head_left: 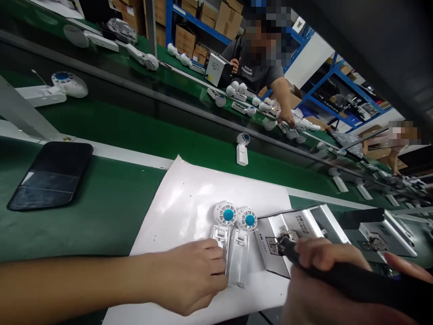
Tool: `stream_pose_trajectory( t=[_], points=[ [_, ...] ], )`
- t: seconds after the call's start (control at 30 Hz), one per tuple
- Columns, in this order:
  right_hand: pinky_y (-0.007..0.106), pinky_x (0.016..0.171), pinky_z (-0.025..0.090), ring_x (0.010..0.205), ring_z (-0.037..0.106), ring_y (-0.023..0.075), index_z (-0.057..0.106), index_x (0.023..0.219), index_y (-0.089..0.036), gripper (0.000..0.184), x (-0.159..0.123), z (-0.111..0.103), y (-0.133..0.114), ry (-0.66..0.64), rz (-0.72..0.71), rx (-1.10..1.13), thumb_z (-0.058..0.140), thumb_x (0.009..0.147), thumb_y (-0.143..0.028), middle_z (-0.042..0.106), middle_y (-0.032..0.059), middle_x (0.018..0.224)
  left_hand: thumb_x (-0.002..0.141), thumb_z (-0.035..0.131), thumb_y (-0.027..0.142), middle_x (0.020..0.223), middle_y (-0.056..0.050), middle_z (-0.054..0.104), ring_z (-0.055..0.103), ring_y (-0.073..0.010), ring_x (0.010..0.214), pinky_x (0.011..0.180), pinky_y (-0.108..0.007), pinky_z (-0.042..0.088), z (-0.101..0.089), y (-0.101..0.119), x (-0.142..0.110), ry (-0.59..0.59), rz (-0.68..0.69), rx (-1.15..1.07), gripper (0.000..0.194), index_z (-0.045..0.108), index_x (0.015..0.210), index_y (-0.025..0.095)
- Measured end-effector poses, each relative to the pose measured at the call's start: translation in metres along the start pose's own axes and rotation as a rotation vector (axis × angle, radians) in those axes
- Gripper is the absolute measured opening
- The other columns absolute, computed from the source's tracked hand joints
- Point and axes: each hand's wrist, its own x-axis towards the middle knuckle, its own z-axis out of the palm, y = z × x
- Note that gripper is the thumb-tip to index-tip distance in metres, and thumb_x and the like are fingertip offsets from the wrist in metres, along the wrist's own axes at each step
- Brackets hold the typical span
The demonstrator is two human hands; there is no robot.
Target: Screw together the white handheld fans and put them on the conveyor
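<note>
Two white handheld fans with blue centres lie side by side on a white sheet [169,225], the left fan [226,214] and the right fan [241,253]. My left hand [192,275] is curled over the handle of the left fan, with the fingertips partly hidden. My right hand [324,266] is closed around a black electric screwdriver [352,280]. The driver's tip is at the front of a silver screw feeder [302,225] marked 6K; whether a screw is on the tip, I cannot make out.
A second screw feeder [385,234] stands to the right. A dark phone-like slab [50,176] lies at left. Beyond, a green conveyor belt [203,146] carries spaced fans, one fan [242,149] nearby. Across it a co-worker [260,63] reaches toward more fans.
</note>
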Motion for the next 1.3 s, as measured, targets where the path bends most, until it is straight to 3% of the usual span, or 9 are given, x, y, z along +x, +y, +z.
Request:
stream_pose_trajectory(
  t=[0.07,0.17,0.27,0.37,0.57,1.13,1.3],
  points=[
    [0.034,0.04,0.044,0.039,0.042,0.0165,0.048,0.124,-0.03,0.062,0.014,-0.022,0.009,0.034,-0.063,-0.091,0.04,0.094,-0.084,0.051,-0.0113,0.054,0.095,0.064,0.023,0.086,-0.003,0.062,0.053,-0.0202,0.078,0.083,-0.036,0.046,-0.001,0.001,0.0,0.001,-0.006,0.014,0.01,0.057,0.089,0.019],
    [0.036,0.038,0.043,0.039,0.04,0.0174,0.049,0.12,-0.027,0.059,0.018,-0.032,0.019,0.082,-0.072,-0.11,0.041,0.096,-0.08,0.05,-0.0114,0.054,0.096,0.063,0.023,0.086,-0.003,0.062,0.053,-0.0204,0.079,0.084,-0.036,0.046,-0.001,0.001,-0.001,0.002,-0.016,0.019,0.01,0.056,0.089,0.019],
    [0.035,0.041,0.044,0.04,0.041,0.0164,0.051,0.123,-0.027,0.06,0.007,-0.02,0.012,0.073,-0.011,-0.059,0.036,0.097,-0.08,0.051,-0.0106,0.054,0.097,0.061,0.024,0.085,-0.003,0.061,0.053,-0.0204,0.079,0.082,-0.036,0.046,0.001,0.001,-0.001,0.001,-0.009,0.031,0.01,0.057,0.089,0.019],
    [0.032,0.04,0.042,0.038,0.039,0.0145,0.052,0.128,-0.029,0.065,-0.009,0.009,0.0,-0.034,0.118,0.133,0.031,0.097,-0.083,0.052,-0.0111,0.054,0.097,0.062,0.025,0.085,-0.003,0.061,0.054,-0.0205,0.08,0.082,-0.036,0.045,0.002,0.0,0.0,0.004,0.004,0.041,0.009,0.059,0.09,0.019],
    [0.03,0.041,0.042,0.038,0.039,0.0129,0.05,0.122,-0.03,0.056,-0.031,0.062,0.004,-0.195,0.286,0.352,0.055,0.093,-0.078,0.053,-0.0124,0.057,0.096,0.063,0.026,0.085,-0.003,0.062,0.056,-0.0216,0.083,0.086,-0.037,0.046,0.002,-0.001,-0.001,0.025,0.001,0.044,0.01,0.06,0.09,0.019],
    [0.029,0.043,0.043,0.039,0.039,0.0114,0.048,0.118,-0.031,0.055,-0.03,0.063,0.015,-0.225,0.357,0.379,0.057,0.091,-0.078,0.053,-0.0121,0.057,0.095,0.062,0.024,0.082,-0.003,0.06,0.051,-0.0204,0.079,0.083,-0.037,0.047,0.004,-0.002,-0.002,0.028,0.007,0.043,0.009,0.06,0.088,0.019],
    [0.026,0.042,0.04,0.039,0.039,0.0104,0.048,0.112,-0.029,0.046,-0.04,0.068,0.024,-0.226,0.387,0.385,0.065,0.091,-0.068,0.051,-0.0121,0.058,0.094,0.062,0.024,0.082,-0.003,0.061,0.053,-0.0206,0.08,0.088,-0.036,0.047,0.004,-0.001,0.0,0.044,0.013,0.045,0.007,0.061,0.088,0.019]
  ],
)
